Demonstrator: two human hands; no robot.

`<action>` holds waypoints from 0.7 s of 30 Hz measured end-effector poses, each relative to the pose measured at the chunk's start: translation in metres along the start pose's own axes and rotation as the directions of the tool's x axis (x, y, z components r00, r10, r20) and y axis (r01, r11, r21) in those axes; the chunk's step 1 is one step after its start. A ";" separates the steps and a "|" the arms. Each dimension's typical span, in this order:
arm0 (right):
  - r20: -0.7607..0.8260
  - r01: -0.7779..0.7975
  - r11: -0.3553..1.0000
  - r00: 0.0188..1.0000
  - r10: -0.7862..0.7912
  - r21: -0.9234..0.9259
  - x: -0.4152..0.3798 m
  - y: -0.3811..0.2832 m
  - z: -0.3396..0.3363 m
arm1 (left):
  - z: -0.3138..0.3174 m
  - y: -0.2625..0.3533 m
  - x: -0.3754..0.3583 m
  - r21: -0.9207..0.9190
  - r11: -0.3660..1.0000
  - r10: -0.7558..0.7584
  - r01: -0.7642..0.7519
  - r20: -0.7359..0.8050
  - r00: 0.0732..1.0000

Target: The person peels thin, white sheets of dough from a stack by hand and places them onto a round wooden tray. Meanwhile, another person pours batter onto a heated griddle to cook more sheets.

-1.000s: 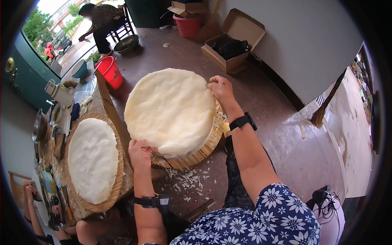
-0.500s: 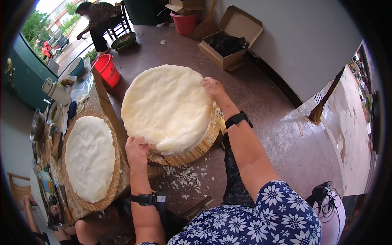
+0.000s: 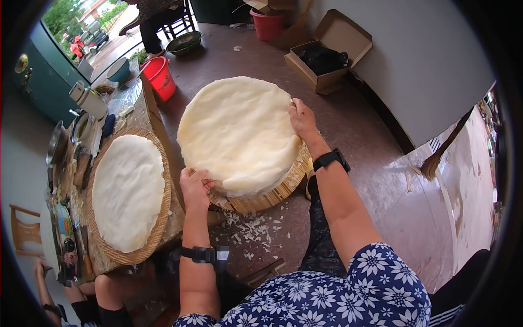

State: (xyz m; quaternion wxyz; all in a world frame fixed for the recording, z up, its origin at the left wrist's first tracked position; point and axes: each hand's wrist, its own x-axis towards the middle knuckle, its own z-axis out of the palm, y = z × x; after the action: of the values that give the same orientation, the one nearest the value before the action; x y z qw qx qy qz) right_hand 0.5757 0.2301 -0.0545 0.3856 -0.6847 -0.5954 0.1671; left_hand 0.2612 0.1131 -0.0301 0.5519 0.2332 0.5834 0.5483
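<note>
A stack of large, round, cream-white flatbreads (image 3: 239,133) lies on a round woven straw tray (image 3: 259,203) before me. My left hand (image 3: 196,188) pinches the near left rim of the top flatbread, fingers pressed together. At the far right rim, my right hand (image 3: 303,119) is closed on the edge with its thumb over it. The top sheet lies almost flat, its surface slightly bumpy, and its near edge droops over the layers beneath. To my left, another round white flatbread (image 3: 129,192) rests on a second straw tray (image 3: 159,163).
The second tray sits on a cluttered wooden table (image 3: 143,103) at left. White scraps (image 3: 253,234) litter the floor. Beyond are a red bucket (image 3: 159,79), an open cardboard box (image 3: 316,76) and a seated person (image 3: 155,24). A broom (image 3: 436,158) leans at right; someone's legs (image 3: 106,297) show lower left.
The view has shifted, so the stack and both hands appear farther right. Both hands keep hold of the rim. A dark striped garment has come in at the lower right.
</note>
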 end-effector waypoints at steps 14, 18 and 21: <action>-0.023 0.401 0.866 0.904 -0.427 -0.300 -0.024 -0.060 -0.018 | -0.003 -0.008 -0.015 0.058 0.991 0.124 -0.119 -0.100 0.987; 0.101 0.339 0.871 0.940 -0.325 -0.356 -0.024 -0.059 -0.019 | -0.003 0.000 -0.026 0.095 0.992 0.085 -0.077 -0.084 0.993; 0.062 0.346 0.867 0.936 -0.348 -0.359 -0.023 -0.058 -0.018 | -0.005 0.001 -0.032 0.089 0.993 0.082 -0.076 -0.066 0.994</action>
State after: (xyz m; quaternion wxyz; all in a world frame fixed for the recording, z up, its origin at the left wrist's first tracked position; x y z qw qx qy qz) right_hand 0.5430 0.2027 -0.0064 0.2771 -0.6265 -0.7282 -0.0195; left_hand 0.2651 0.0834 -0.0174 0.4985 0.2607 0.6156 0.5519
